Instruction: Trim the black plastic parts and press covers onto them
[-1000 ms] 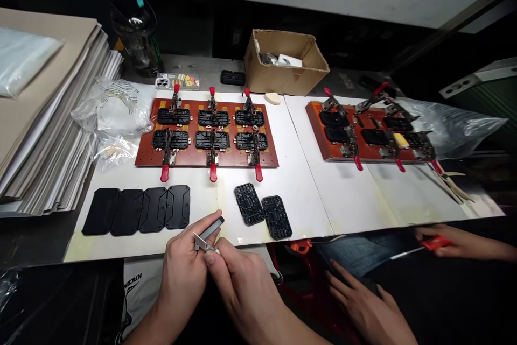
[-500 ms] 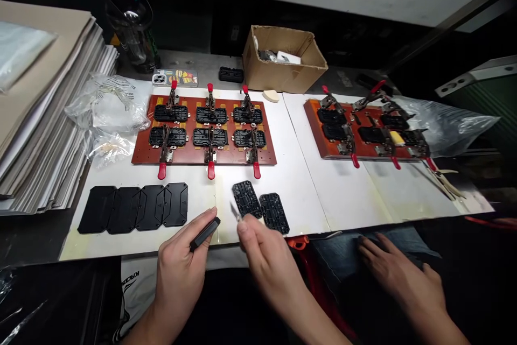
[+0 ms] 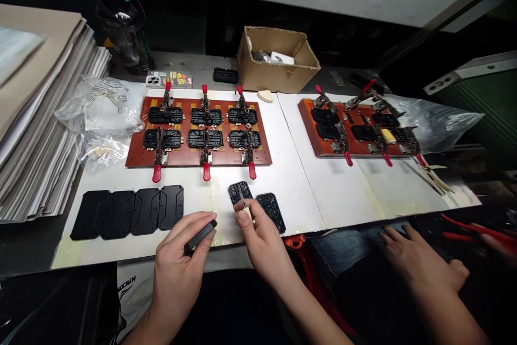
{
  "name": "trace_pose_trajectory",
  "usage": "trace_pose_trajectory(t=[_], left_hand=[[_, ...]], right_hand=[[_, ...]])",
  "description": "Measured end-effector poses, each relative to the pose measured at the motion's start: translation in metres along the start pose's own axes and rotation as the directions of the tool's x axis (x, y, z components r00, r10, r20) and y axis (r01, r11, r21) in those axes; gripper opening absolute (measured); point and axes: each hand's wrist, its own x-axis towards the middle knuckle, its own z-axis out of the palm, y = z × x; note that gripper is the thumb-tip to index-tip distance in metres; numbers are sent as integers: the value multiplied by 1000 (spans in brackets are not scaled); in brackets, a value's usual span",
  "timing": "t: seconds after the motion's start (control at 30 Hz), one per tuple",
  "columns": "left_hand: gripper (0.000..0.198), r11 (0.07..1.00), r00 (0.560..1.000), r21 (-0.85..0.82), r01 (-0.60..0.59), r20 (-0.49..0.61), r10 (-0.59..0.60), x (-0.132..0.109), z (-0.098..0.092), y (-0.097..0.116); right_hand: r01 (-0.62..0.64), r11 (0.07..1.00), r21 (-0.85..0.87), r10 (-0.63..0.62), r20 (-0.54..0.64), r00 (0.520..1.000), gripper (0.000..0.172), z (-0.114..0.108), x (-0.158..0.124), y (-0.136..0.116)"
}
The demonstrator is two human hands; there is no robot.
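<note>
My left hand is closed around a small black plastic part, held edge-on above the table's front edge. To its right, my right hand pinches a slim tool with a thin metal blade. Just beyond that hand lie two black ribbed parts, one partly behind the fingers and the other beside them. Several flat black covers sit side by side at the left front. Behind them stands a red-brown fixture with black parts under red-handled clamps.
A second clamp fixture is on the right, near pliers. Another person's hand is at the lower right. Behind are a cardboard box, phone and bottle. Stacked sheets stand left.
The tool in my right hand has changed angle, its blade now pointing away over the ribbed part. The other person's hand has moved right, and red-handled pliers have come into view there.
</note>
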Motion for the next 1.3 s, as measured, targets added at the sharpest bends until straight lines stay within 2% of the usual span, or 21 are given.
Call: trace_pose_trajectory(t=[0.07, 0.17, 0.2, 0.23, 0.3, 0.37, 0.4, 0.47, 0.53, 0.63, 0.7, 0.77, 0.87, 0.9, 0.97, 1.03, 1.07, 1.13, 1.2, 1.23, 1.3], left_hand=[[31, 988, 988, 5, -152, 27, 152, 0, -1, -3], [51, 904, 906, 107, -415, 138, 400, -4, -7, -10], [57, 879, 883, 143, -456, 197, 426, -7, -10, -13], [60, 877, 881, 167, -450, 244, 406, -9, -13, -15], [58, 945, 939, 147, -292, 233, 254, -13, -16, -21], [47, 1000, 989, 21, -1, 145, -2, -14, -16, -26], [45, 988, 982, -50, 143, 132, -136, -12, -15, -29], [54, 927, 930, -134, 350, 170, -327, -6, -11, -35], [63, 887, 893, -154, 435, 204, -402, 4, -7, -41], [60, 890, 896, -150, 431, 186, -402, 18, -6, -46], [54, 920, 912, -57, 389, 164, -375, 24, -7, -45], [49, 951, 952, 135, 279, 95, -292, 27, -9, -39], [44, 898, 1000, 441, 13, -10, -9, 26, -7, -31], [43, 864, 995, 495, -93, 20, 96, 24, -5, -31], [40, 797, 957, 529, -291, 174, 234, 20, -2, -36], [39, 743, 913, 538, -399, 311, 264, 17, 1, -44], [39, 735, 911, 547, -401, 326, 254, 16, 1, -47], [39, 788, 944, 528, -318, 251, 212, 16, 1, -48], [40, 916, 981, 377, -138, 178, 75, 19, 2, -40], [42, 971, 980, 240, -13, 195, -35, 21, 3, -34], [47, 963, 920, -64, 261, 318, -228, 25, 6, -21]], right_hand=[[-128, 967, 220, 96, 149, 984, 47, 3, 0, 2], [-431, 748, 504, 162, 491, 856, 48, 7, 3, 4], [-457, 702, 546, 148, 517, 843, 46, 7, 5, 4], [-423, 708, 565, 135, 480, 867, 43, 6, 9, 5], [-241, 837, 491, 102, 293, 951, 38, 5, 16, 7], [-82, 949, 305, 35, 155, 987, 36, 5, 23, 7], [-32, 973, 230, -1, 141, 990, 35, 5, 25, 7], [26, 989, 148, -52, 176, 983, 35, 6, 27, 5], [90, 995, 35, -95, 145, 985, 31, 6, 26, 3], [141, 935, -324, -172, -69, 983, 22, 2, 21, 4], [78, 833, -547, -182, -138, 973, 27, -1, 17, 7], [11, 721, -693, -139, -129, 982, 35, -1, 14, 9], [-35, 604, -796, -88, -110, 990, 32, 4, 14, 9], [-41, 590, -806, -80, -109, 991, 29, 5, 16, 9], [-43, 600, -799, -77, -112, 991, 24, 6, 19, 7], [-34, 657, -753, -79, -113, 990, 26, 4, 22, 4], [-25, 700, -713, -77, -110, 991, 28, 2, 22, 2], [1, 800, -600, -74, -96, 993, 32, -2, 20, -2], [61, 885, -462, -105, -70, 992, 37, -4, 13, -6], [109, 911, -398, -138, -45, 989, 38, -3, 9, -9], [209, 936, -285, -206, 41, 978, 39, -2, 0, -12]])
